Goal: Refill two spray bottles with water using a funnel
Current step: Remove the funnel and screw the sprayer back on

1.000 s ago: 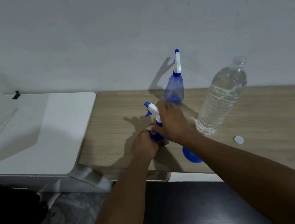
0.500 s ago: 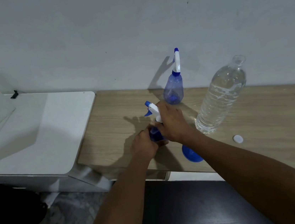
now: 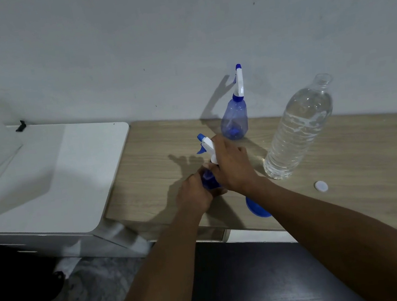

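The left hand [image 3: 194, 194] grips the blue body of the near sprayer [image 3: 207, 181], which stands on the table [image 3: 345, 170]. The right hand [image 3: 232, 167] curls round its neck just under the white head. The funnel [image 3: 256, 209] lies beneath the right wrist. The far sprayer [image 3: 235, 120] and the water bottle [image 3: 297, 130] stand behind.

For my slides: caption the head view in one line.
Left hand holds the near spray bottle, right hand grips its neck, beside an uncapped water bottle and funnel.
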